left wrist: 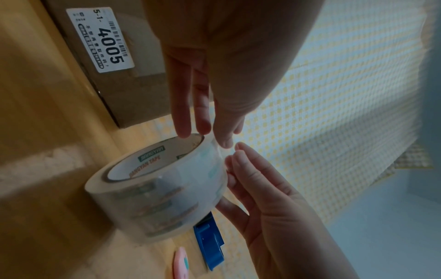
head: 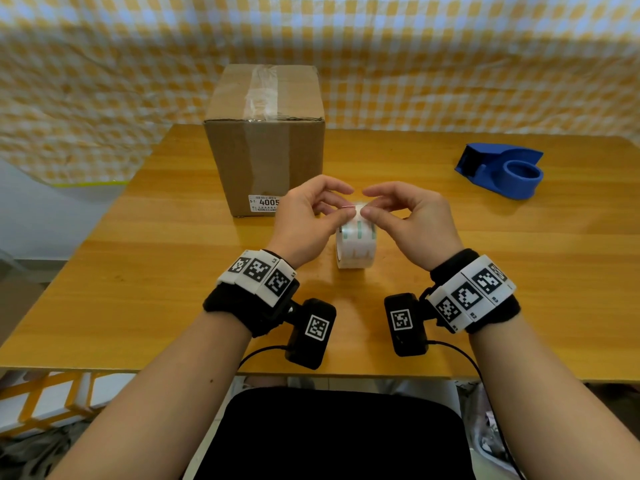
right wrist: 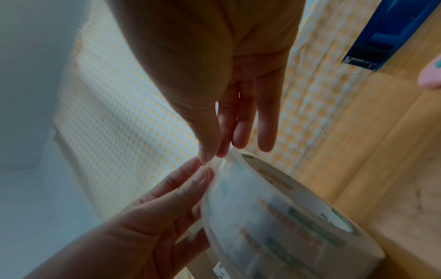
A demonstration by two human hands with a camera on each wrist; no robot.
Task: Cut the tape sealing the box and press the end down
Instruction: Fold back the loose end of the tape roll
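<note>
**Picking at the tape end on the roll**

Standing on its edge on the worktop (head: 450, 258), the roll (head: 355, 245) sits between the two hands, directly under their fingertips. The left hand (head: 304, 220) has its thumb and forefinger curled together at the top of the roll, pinching at the clear tape there; its other fingers reach down behind the roll's rim. The right hand (head: 412, 220) mirrors it from the other side, thumb and forefinger meeting at the same spot, so the two grips nearly touch tip to tip. Whether a loose end is actually lifted between them cannot be told: the film is clear and the wrist views are soft.

In the left wrist view the roll (left wrist: 155, 188) shows its printed core, with the right hand (left wrist: 267, 198) coming in from below. The right wrist view shows the roll (right wrist: 286, 217) at lower right and the left hand (right wrist: 148, 217) against its side.

Just beyond the grip, on the left hand's side, stands the box (head: 265, 133), upright, with tape running over its top and down its front, and a white label (head: 264, 204) low on the front. Well off beyond the right hand lies a blue dispenser (head: 502, 169). A pink object (left wrist: 182, 264) lies near the dispenser, too blurred to name.
</note>
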